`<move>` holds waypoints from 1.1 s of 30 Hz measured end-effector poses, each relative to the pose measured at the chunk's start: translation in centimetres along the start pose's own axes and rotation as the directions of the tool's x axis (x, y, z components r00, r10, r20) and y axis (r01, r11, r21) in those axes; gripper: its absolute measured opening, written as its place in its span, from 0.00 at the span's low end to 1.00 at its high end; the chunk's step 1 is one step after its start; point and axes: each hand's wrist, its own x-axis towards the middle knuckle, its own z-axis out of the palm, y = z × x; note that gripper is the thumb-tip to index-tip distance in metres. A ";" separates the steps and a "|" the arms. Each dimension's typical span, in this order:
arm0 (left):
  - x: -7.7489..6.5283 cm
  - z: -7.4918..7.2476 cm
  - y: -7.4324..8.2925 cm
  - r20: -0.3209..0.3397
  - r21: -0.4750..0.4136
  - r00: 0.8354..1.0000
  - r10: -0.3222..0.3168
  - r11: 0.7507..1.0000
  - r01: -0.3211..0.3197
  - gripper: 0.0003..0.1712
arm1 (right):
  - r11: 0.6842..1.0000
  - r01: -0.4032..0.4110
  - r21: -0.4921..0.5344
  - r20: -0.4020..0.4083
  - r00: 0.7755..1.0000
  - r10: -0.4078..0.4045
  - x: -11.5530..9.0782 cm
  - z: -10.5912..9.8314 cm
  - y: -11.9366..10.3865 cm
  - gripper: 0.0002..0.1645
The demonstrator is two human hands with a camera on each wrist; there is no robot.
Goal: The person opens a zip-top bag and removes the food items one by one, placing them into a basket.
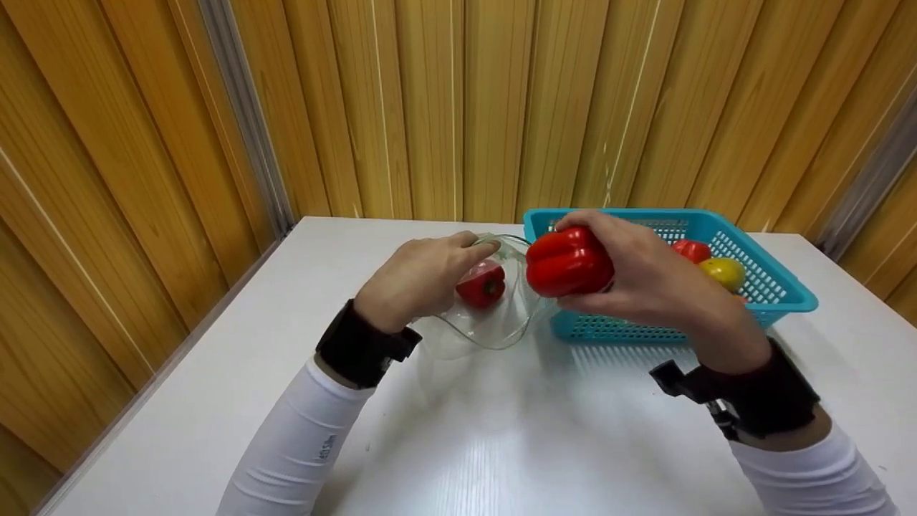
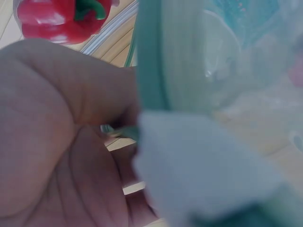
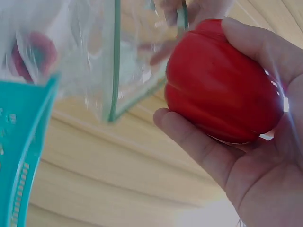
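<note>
My left hand (image 1: 423,276) pinches the rim of a clear plastic bag (image 1: 494,333) with a green-edged mouth, which stands open on the table. Inside the bag lies a red bell pepper (image 1: 481,285), its stem toward me. Held sideways beside the bag's mouth is another red bell pepper (image 1: 569,263), gripped by my right hand (image 1: 637,269) between thumb and fingers. The right wrist view shows this held pepper (image 3: 218,85) close to the bag's green rim (image 3: 113,61). At the top of the left wrist view a pepper (image 2: 52,19) shows its green stem; which one I cannot tell.
A teal plastic basket (image 1: 795,297) stands on the right behind my right hand, holding a red item (image 1: 691,251) and a yellow-green fruit or vegetable (image 1: 723,272). The white table (image 1: 444,444) reaches back to a wood-patterned wall (image 1: 430,107).
</note>
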 end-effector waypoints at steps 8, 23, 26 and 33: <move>-0.2 -0.1 -0.1 -0.006 -0.014 1.000 -0.011 1.000 0.011 0.47 | 1.000 -0.028 0.005 -0.098 0.995 0.028 -0.7 -1.2 2.3 0.49; -0.4 -0.3 0.3 -0.028 -0.008 1.000 0.010 1.000 -0.011 0.46 | 0.946 -0.319 0.065 -0.110 0.939 0.324 0.1 -1.1 8.4 0.50; -0.3 -0.3 0.4 -0.027 0.001 1.000 0.013 1.000 -0.013 0.46 | 0.930 -0.360 0.076 -0.139 0.920 0.367 0.1 -0.7 9.9 0.52; -0.4 -0.4 0.7 -0.015 0.021 1.000 0.026 0.999 -0.025 0.46 | 0.890 -0.445 0.104 -0.199 0.867 0.457 -0.7 0.3 13.6 0.53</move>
